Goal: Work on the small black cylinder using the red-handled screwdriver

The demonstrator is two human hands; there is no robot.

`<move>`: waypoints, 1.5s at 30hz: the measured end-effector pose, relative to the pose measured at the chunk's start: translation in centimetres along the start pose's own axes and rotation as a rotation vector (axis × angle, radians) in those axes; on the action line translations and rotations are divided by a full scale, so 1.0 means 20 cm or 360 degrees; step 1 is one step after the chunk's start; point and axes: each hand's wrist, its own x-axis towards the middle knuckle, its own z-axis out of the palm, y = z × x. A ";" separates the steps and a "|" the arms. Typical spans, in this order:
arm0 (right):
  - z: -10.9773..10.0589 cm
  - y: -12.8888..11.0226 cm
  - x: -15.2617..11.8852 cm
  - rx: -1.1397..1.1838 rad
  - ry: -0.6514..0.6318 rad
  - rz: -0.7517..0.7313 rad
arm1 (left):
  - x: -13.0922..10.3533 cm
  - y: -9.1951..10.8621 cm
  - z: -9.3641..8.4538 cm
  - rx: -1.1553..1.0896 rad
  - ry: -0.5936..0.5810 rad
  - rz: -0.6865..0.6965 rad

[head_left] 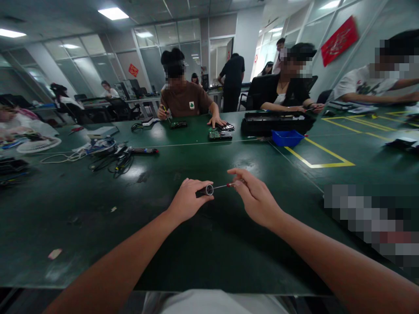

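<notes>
At far left, a white round guard (39, 145) sits toward the side of the green table (98, 226). The near edge (65, 287) of the tabletop runs across below both forearms, with a paper scrap (55, 254) lying a little in from it. Next comes a tangle of cables (122, 161), well beyond the left forearm; green surface stretches between the two, leaving that arm room to swing outward.

In the middle, the left hand (186, 198) pinches a small dark cylinder (209, 190) between thumb and fingers, just above the tabletop. Its round end faces the camera, ringed in silver with a dark inside; the rest hides in the grip. A thin metal-shafted screwdriver (221, 187) with a red part points at that end; whether the tip touches cannot be told. The right hand (257, 198) pinches its handle, index finger reaching forward.

Beyond, circuit boards (220, 136) lie near a co-worker's hand (216, 117). Farther right stand a blue tray (287, 138) and yellow tape lines (330, 165), then a pixelated item (369, 218) beside the right forearm, narrowing the room there.
</notes>
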 end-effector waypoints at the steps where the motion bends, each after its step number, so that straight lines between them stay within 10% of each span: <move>1: 0.00 0.00 0.00 -0.0010 -0.0010 0.0012 | 0.00 0.00 0.00 0.0004 -0.0006 0.0003; 28: 0.00 0.00 0.01 0.0024 -0.0037 0.0159 | 0.00 0.02 -0.01 -0.0039 -0.0019 0.0003; 40: 0.05 0.09 0.07 0.1080 0.0301 0.0582 | 0.00 0.03 -0.02 0.0040 -0.0022 0.0089; 45: 0.05 0.10 0.06 0.0806 0.0323 0.0411 | 0.01 0.02 -0.01 0.0031 -0.0030 0.0026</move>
